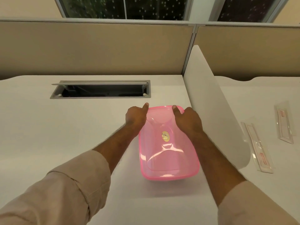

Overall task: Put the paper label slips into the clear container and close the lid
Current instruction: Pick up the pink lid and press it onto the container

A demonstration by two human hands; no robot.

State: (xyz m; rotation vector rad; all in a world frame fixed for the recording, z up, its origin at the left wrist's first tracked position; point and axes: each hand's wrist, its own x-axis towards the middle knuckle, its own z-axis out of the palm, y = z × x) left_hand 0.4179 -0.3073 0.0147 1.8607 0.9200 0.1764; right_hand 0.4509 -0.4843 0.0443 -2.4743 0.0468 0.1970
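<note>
Left hand (pixel 135 118) and right hand (pixel 189 120) clamped on the container (pixel 168 153) lid's far corners; press evenly along the rim.

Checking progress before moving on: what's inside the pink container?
Through the pink lid only a round gold sticker shows; no slips are discernible inside. Two sleeved slips lie beyond the divider.

Beige partitions (pixel 97 49) back a white desk (pixel 48 127) beneath dark windows (pixel 123 7).
</note>
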